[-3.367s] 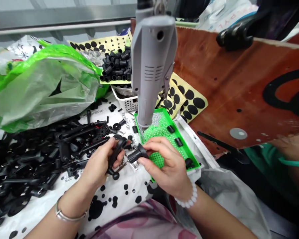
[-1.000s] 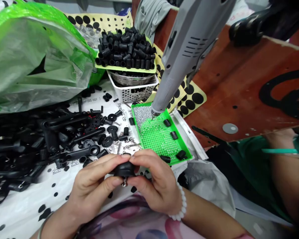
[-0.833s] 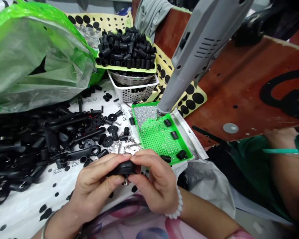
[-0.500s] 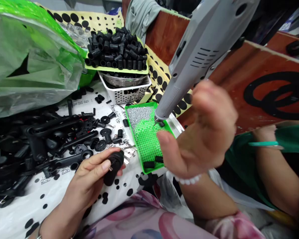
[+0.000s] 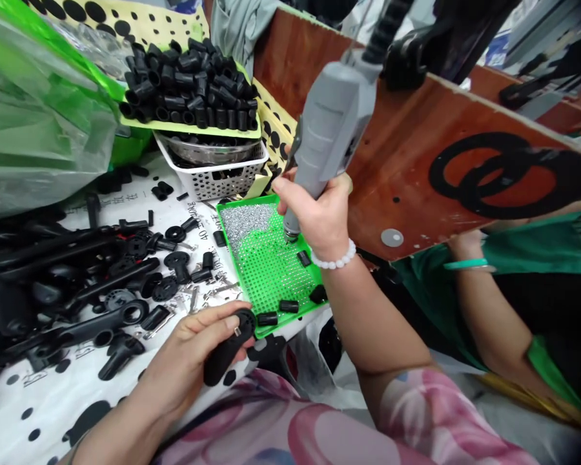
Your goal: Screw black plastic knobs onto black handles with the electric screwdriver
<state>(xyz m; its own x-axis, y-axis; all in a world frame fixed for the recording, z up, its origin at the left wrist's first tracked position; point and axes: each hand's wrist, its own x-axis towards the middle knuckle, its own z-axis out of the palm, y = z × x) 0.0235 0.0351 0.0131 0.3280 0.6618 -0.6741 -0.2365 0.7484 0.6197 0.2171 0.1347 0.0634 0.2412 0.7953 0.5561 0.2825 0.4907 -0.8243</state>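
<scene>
My left hand point(image 5: 201, 352) is closed around a black plastic part point(image 5: 227, 352) with a round head, low in front of me; the thumb lies over a small metal piece at the head. My right hand point(image 5: 319, 210), with a white bead bracelet at the wrist, is wrapped around a grey electric screwdriver point(image 5: 336, 116). Its tip points down over a green perforated tray point(image 5: 271, 271). Small silver screws point(image 5: 246, 223) fill the far left corner of that tray. Several short black tubes point(image 5: 288, 306) lie near its near edge.
Black handle-like parts point(image 5: 68, 284) pile up on the left of the white sheet. A yellow tray of black tubes point(image 5: 188, 84) is stacked over a white basket point(image 5: 213, 181). A reddish-brown board point(image 5: 407, 148) stands right, beside another person's arm point(image 5: 489, 303).
My right hand, open beside the hanging screwdriver before, has closed around it and the tool stands more upright. The part in my left hand has turned a little. The view has shifted right.
</scene>
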